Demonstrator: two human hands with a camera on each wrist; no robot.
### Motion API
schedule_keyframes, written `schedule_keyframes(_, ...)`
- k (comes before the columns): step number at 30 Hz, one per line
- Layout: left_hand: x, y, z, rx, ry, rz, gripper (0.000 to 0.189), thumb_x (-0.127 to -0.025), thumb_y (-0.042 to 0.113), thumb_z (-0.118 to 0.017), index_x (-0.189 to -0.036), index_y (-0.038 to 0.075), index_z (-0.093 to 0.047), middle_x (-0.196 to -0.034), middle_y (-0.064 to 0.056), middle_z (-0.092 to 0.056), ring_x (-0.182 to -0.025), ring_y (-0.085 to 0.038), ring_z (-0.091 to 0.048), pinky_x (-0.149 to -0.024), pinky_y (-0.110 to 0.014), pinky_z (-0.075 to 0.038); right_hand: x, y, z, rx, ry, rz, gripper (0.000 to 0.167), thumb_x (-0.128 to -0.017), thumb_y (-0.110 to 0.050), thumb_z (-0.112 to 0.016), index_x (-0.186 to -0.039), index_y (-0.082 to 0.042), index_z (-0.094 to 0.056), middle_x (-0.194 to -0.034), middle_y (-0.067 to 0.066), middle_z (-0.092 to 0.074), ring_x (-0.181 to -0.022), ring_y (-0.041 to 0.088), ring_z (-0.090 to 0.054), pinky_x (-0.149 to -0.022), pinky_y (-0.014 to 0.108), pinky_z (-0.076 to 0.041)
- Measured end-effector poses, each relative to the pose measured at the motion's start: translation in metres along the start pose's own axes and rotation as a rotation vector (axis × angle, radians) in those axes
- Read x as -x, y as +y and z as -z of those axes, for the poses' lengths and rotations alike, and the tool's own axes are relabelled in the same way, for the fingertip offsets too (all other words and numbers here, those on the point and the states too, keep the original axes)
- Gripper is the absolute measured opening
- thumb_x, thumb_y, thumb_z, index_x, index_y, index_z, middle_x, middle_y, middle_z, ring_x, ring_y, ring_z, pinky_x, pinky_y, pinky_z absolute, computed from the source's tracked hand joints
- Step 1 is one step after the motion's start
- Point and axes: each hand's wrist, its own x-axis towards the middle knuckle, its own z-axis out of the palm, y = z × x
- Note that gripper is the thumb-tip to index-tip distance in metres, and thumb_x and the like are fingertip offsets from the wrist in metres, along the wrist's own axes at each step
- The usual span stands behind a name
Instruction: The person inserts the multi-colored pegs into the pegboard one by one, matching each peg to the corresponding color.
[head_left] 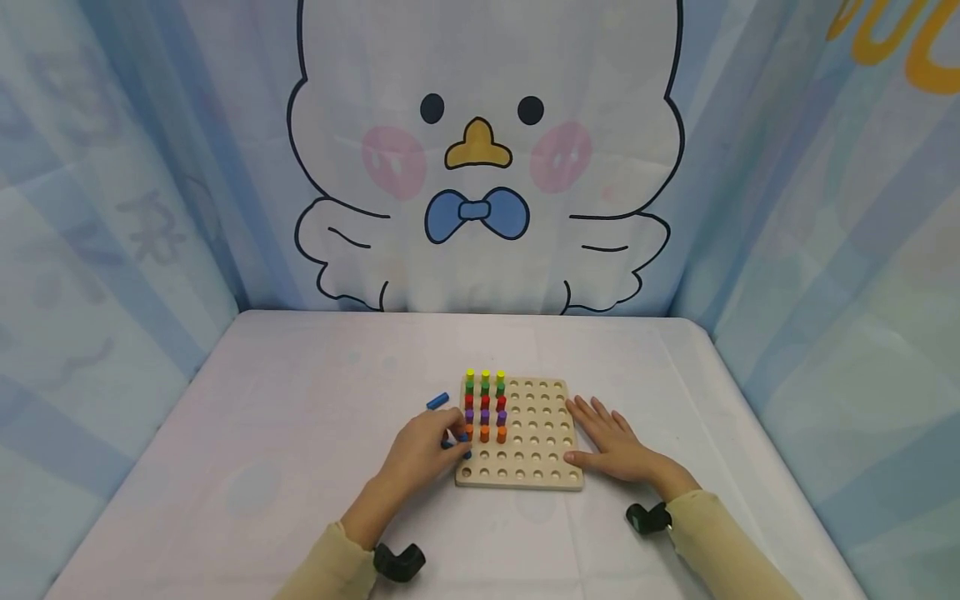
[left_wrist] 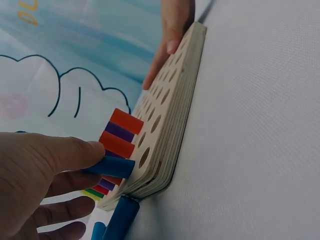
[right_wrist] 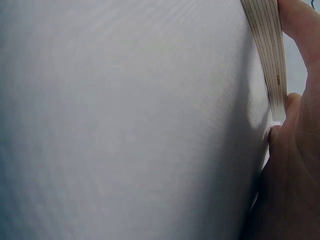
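A pale wooden pegboard (head_left: pixel 536 481) with rows of round holes lies on the table. My left hand (head_left: pixel 423 446) is at its left edge, pinching a blue peg (left_wrist: pixel 117 166) between thumb and forefinger. The peg's lower end is right at the leftmost hole of the row in front of the orange pegs (head_left: pixel 502 435). Behind those stand short rows of purple (head_left: pixel 502 418), red (head_left: pixel 501 403), green (head_left: pixel 500 388) and yellow pegs (head_left: pixel 500 375). My right hand (head_left: pixel 618 446) rests at the board's right edge, fingers spread, with thumb and fingertips on the rim.
One loose blue peg (head_left: pixel 437 401) lies left of the board, beyond my left hand. Another loose blue peg (left_wrist: pixel 122 217) shows against the board's side in the left wrist view. A white cloth (head_left: pixel 300 467) covers the table, and printed curtains (head_left: pixel 480 267) enclose its back and sides.
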Motion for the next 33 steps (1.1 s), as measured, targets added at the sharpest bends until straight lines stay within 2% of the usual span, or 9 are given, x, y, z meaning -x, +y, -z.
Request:
schedule_keyframes(5,0.001,0.001,0.005,0.028,-0.012,-0.051,0.015,-0.095,0.035,-0.076,-0.093,0.022,-0.069,-0.093,0.008,-0.071,-0.082,-0.01,-0.061,-0.074,-0.028,-0.051,-0.001,0.0,0.0,-0.001,-0.003,-0.002,0.097,-0.094,-0.059,-0.064,-0.165,-0.011,-0.019,-0.173,0.015,-0.012,-0.16,0.042,0.001,-0.123,0.063,0.004)
schedule_keyframes(9,0.002,0.001,0.007,0.043,-0.045,-0.073,0.015,-0.097,0.034,-0.073,-0.093,0.02,-0.07,-0.094,0.006,-0.07,-0.083,-0.013,-0.058,-0.073,-0.03,-0.049,-0.001,-0.001,0.001,0.003,-0.004,-0.004,0.096,-0.094,-0.058,-0.064,-0.165,-0.011,-0.019,-0.173,0.015,-0.012,-0.16,0.042,0.001,-0.123,0.063,0.004)
schedule_keyframes(13,0.002,0.0,0.009,0.041,-0.052,-0.056,0.012,-0.097,0.031,-0.073,-0.095,0.02,-0.07,-0.093,0.007,-0.068,-0.081,-0.011,-0.057,-0.071,-0.028,-0.048,-0.002,-0.002,0.001,-0.002,-0.006,-0.004,0.097,-0.094,-0.058,-0.064,-0.165,-0.011,-0.019,-0.173,0.015,-0.012,-0.16,0.042,0.001,-0.123,0.063,0.004)
schedule_keyframes(17,0.002,-0.004,0.012,0.044,-0.061,-0.002,0.007,-0.097,0.026,-0.073,-0.098,0.021,-0.068,-0.095,0.008,-0.067,-0.083,-0.01,-0.056,-0.075,-0.029,-0.05,-0.003,0.001,0.0,0.004,-0.006,-0.004,0.097,-0.094,-0.058,-0.064,-0.165,-0.01,-0.019,-0.173,0.016,-0.012,-0.16,0.042,0.001,-0.123,0.064,0.004)
schedule_keyframes(22,0.003,-0.008,0.018,0.039,-0.132,0.052,0.013,-0.092,0.014,-0.075,-0.103,0.018,-0.068,-0.105,0.001,-0.067,-0.096,-0.017,-0.059,-0.086,-0.039,-0.054,-0.004,0.003,-0.001,0.008,-0.005,0.001,0.096,-0.094,-0.057,-0.064,-0.165,-0.011,-0.019,-0.173,0.015,-0.012,-0.16,0.042,0.001,-0.123,0.064,0.004)
schedule_keyframes(26,0.002,-0.011,0.018,0.016,-0.194,0.043,0.024,-0.087,0.005,-0.076,-0.106,0.016,-0.069,-0.109,-0.002,-0.066,-0.103,-0.021,-0.06,-0.093,-0.044,-0.054,-0.003,0.003,0.0,0.014,-0.001,0.008,0.096,-0.095,-0.058,-0.064,-0.165,-0.011,-0.018,-0.173,0.016,-0.012,-0.16,0.043,0.001,-0.122,0.065,0.004)
schedule_keyframes(33,0.001,-0.017,0.013,-0.043,-0.22,0.023,0.027,-0.085,0.001,-0.076,-0.106,0.017,-0.07,-0.105,0.0,-0.066,-0.102,-0.021,-0.059,-0.094,-0.044,-0.053,0.0,0.0,0.001,0.001,0.003,0.01,0.098,-0.094,-0.06,-0.063,-0.166,-0.012,-0.018,-0.173,0.017,-0.012,-0.159,0.043,0.001,-0.122,0.065,0.004)
